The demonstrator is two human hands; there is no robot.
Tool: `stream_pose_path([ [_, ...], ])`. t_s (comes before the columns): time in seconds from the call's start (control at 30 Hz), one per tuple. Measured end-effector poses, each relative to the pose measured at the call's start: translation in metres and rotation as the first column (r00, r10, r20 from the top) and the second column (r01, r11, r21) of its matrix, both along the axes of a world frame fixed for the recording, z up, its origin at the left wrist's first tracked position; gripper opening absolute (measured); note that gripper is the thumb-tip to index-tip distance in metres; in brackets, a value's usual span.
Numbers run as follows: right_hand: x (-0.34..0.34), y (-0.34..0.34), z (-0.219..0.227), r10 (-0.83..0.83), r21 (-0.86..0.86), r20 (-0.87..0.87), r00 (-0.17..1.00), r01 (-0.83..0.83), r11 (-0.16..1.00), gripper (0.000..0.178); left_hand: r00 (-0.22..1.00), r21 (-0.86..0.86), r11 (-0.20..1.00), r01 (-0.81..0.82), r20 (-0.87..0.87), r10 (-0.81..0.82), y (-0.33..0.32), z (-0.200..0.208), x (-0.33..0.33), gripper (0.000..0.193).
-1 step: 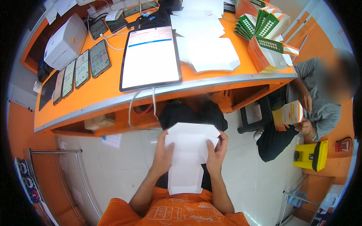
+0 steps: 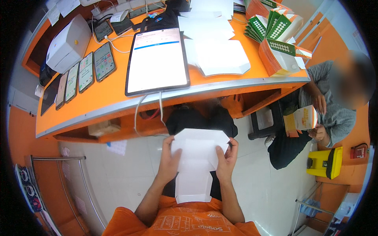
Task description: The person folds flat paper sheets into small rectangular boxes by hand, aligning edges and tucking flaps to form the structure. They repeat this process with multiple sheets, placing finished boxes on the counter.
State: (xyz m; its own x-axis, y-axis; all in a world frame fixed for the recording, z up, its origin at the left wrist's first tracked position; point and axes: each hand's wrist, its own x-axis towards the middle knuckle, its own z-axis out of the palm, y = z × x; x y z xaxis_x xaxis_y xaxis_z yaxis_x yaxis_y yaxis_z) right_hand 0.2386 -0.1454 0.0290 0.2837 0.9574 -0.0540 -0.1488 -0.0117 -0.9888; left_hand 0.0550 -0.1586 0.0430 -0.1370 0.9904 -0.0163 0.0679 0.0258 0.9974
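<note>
A white cardboard box blank with angled flaps lies over my lap, its long narrow panel pointing toward my body. My left hand grips its left edge, thumb on top and fingers behind. At the right edge my right hand does the same, thumb pressed on a side flap. The fingers under the card are partly hidden. Beyond, on the orange table, lie stacked white box blanks beside a white-screened tablet.
Several phones lie left of the tablet, near a white box-shaped device. Orange and green folded cartons stand at the table's right end. A seated co-worker holds an orange-white carton. A yellow bin stands at right.
</note>
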Motion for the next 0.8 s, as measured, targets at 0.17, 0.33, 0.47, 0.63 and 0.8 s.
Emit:
stream_pose_path([
  [0.17,0.007,0.004,0.0,0.085,-0.007,0.006,0.996,-0.085,0.996,0.037,0.984,-0.107,0.99,0.086,0.164,-0.068,0.002,0.002,-0.009,0.032],
  [0.33,0.005,0.004,0.015,0.143,0.051,0.218,0.965,-0.157,0.986,0.03,0.974,0.066,0.975,0.212,-0.097,-0.205,0.006,0.014,-0.009,0.037],
  [0.47,0.012,0.014,0.018,0.205,0.079,0.194,0.959,-0.223,0.972,0.027,0.964,0.023,0.97,0.243,-0.117,-0.239,0.014,0.016,-0.015,0.038],
  [0.63,0.017,0.021,0.013,0.237,0.013,0.219,0.946,-0.245,0.969,0.02,0.957,-0.01,0.965,0.263,-0.123,-0.262,0.025,0.013,-0.017,0.033],
  [0.8,0.01,0.017,0.01,0.151,0.005,0.018,0.988,-0.151,0.989,0.018,0.999,-0.037,0.998,0.04,-0.004,-0.041,0.024,0.009,-0.006,0.025],
])
